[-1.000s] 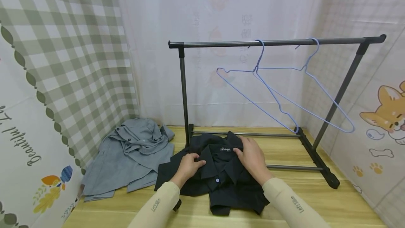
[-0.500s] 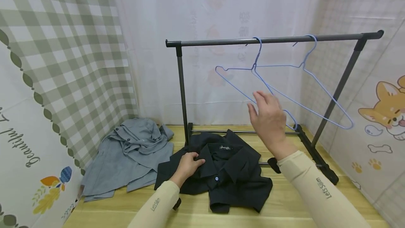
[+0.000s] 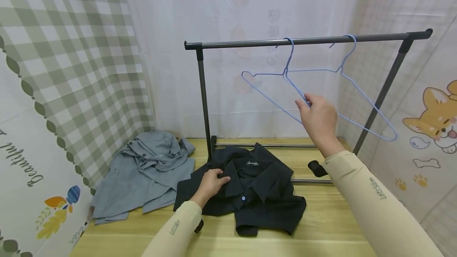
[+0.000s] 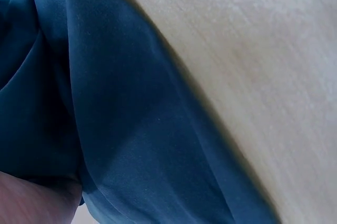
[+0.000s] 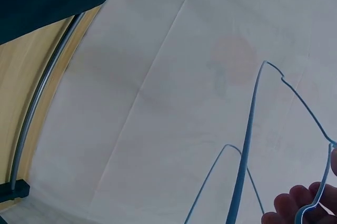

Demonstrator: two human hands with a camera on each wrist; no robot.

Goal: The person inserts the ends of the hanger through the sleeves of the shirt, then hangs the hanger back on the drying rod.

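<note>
A black shirt (image 3: 267,213) with a collar, a label and a pale button lies spread on the wooden surface. My left hand (image 3: 210,185) pinches it beside the left side of the collar. In the left wrist view, dark cloth (image 4: 142,118) covers much of the picture and part of the hand (image 4: 37,200) shows at the lower left. Raised at the rack, my right hand (image 3: 319,122) holds the right-hand slope of a blue wire hanger (image 3: 286,70), still hooked on the bar. The right wrist view has curled fingers (image 5: 303,203) behind the hanger's wire (image 5: 244,166).
A black metal rack (image 3: 242,44) stands behind the shirt, its lower rails near the surface. A second blue hanger (image 3: 341,67) hangs farther right. To the left, a grey-blue garment (image 3: 139,177) lies heaped against the checked curtain (image 3: 107,66).
My right hand has let go of the shirt's collar, risen to the right and taken hold of the nearer hanger. The left hand has stayed on the shirt.
</note>
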